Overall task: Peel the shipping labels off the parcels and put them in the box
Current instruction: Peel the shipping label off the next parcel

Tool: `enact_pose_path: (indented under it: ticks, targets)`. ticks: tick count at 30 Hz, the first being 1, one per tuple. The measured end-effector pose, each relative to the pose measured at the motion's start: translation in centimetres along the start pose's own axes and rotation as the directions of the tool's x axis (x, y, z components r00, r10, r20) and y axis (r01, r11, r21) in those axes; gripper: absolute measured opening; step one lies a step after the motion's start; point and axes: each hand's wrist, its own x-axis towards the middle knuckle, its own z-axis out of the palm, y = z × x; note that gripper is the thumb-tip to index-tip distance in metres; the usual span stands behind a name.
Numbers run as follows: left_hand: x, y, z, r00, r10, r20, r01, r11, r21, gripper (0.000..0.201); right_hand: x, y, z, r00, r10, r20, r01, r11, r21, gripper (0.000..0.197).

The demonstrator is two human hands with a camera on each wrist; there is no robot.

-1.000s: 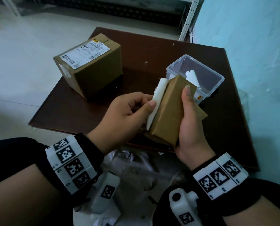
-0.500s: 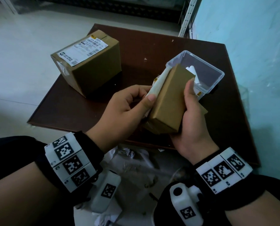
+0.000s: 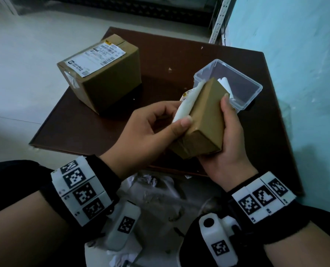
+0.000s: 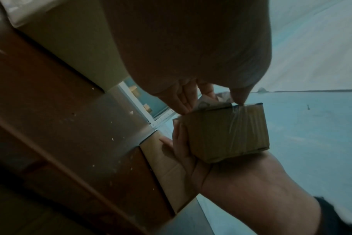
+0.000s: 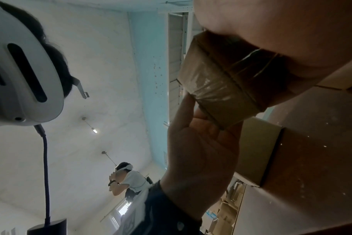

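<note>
The right hand (image 3: 229,143) wraps a small brown cardboard parcel (image 3: 204,122) held above the dark brown table (image 3: 179,54); the left hand (image 3: 146,132) pinches its half-lifted white shipping label (image 3: 187,105). Just behind sits a clear plastic box (image 3: 243,99); farther left, a larger labelled cardboard parcel (image 3: 106,83).

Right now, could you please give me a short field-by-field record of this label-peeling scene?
held parcel: small brown cardboard parcel, off the table, tilted
right hand: right hand holds that parcel
left hand: left hand pinches the white shipping label, partly peeled from the parcel's side
box: clear plastic box on the dark brown table, white paper already inside
waiting parcel: larger brown cardboard parcel on the table, printed label on top, untouched
</note>
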Motion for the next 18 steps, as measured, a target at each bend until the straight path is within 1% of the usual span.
enact_pose_path:
  ticks: [2, 3, 4, 6, 7, 8, 9, 10, 11, 13, 14, 15, 16, 18]
  targets:
    - [0.0, 0.0, -0.1, 0.999, 0.024, -0.047, -0.022, 0.999, 0.039, 0.014, -0.1, -0.1, 0.1, 1.0, 0.009, 0.0, -0.009, 1.0, 0.014, 0.058]
    - [0.1, -0.1, -0.1, 0.996, 0.012, -0.083, -0.008, 0.999, 0.043, 0.008, 0.0, -0.1, 0.1, 1.0, 0.018, 0.001, -0.018, 1.0, 0.024, 0.057]
    - [0.3, 0.0, -0.2, 0.991, -0.021, -0.128, 0.021, 1.0, 0.003, 0.005, 0.1, -0.2, 0.0, 1.0, 0.024, 0.008, -0.025, 0.999, 0.03, 0.057]
    - [0.8, 0.5, -0.2, 0.962, -0.138, -0.236, 0.087, 0.973, -0.212, 0.017, 0.3, -0.2, -0.2, 0.999, 0.029, 0.014, -0.029, 0.999, 0.034, 0.058]
    - [1.2, 0.7, -0.3, 0.949, -0.195, -0.249, 0.114, 0.945, -0.305, 0.017, 0.4, -0.2, -0.2, 0.999, 0.034, 0.012, -0.035, 0.999, 0.039, 0.059]
    - [1.5, 1.0, -0.4, 0.947, -0.214, -0.238, 0.126, 0.933, -0.338, 0.015, 0.5, -0.2, -0.2, 0.999, 0.042, 0.011, -0.042, 0.998, 0.045, 0.059]
    - [1.6, 1.0, -0.5, 0.957, -0.195, -0.215, 0.124, 0.945, -0.304, 0.017, 0.4, -0.1, -0.2, 0.999, 0.049, 0.013, -0.05, 0.997, 0.052, 0.059]
    - [1.5, 0.8, -0.5, 0.969, -0.165, -0.184, 0.113, 0.958, -0.263, 0.026, 0.4, -0.1, -0.3, 0.998, 0.056, 0.019, -0.057, 0.997, 0.06, 0.06]
    - [1.3, 0.5, -0.4, 0.981, -0.133, -0.143, 0.099, 0.969, -0.225, 0.04, 0.3, -0.1, -0.3, 0.998, 0.059, 0.022, -0.06, 0.996, 0.073, 0.061]
    - [0.5, -0.1, -0.1, 0.993, -0.1, -0.06, 0.085, 0.973, -0.214, 0.073, 0.1, -0.2, -0.3, 0.998, 0.06, 0.023, -0.062, 0.992, 0.111, 0.064]
    - [0.2, -0.3, 0.1, 0.996, -0.079, -0.034, 0.072, 0.979, -0.193, 0.082, 0.1, -0.3, -0.3, 0.998, 0.066, 0.023, -0.068, 0.99, 0.127, 0.065]
    - [-0.1, -0.2, 0.2, 0.998, -0.054, -0.023, 0.05, 0.988, -0.149, 0.082, 0.2, -0.3, -0.4, 0.997, 0.074, 0.017, -0.076, 0.988, 0.137, 0.065]
    - [-0.1, -0.2, 0.3, 0.999, -0.027, -0.02, 0.025, 0.994, -0.103, 0.074, 0.3, -0.4, -0.4, 0.997, 0.077, 0.007, -0.077, 0.987, 0.139, 0.064]
    - [0.1, -0.2, 0.2, 0.999, 0.016, -0.032, -0.017, 0.999, -0.03, 0.045, 0.3, -0.4, -0.2, 0.998, 0.07, -0.002, -0.069, 0.991, 0.117, 0.065]
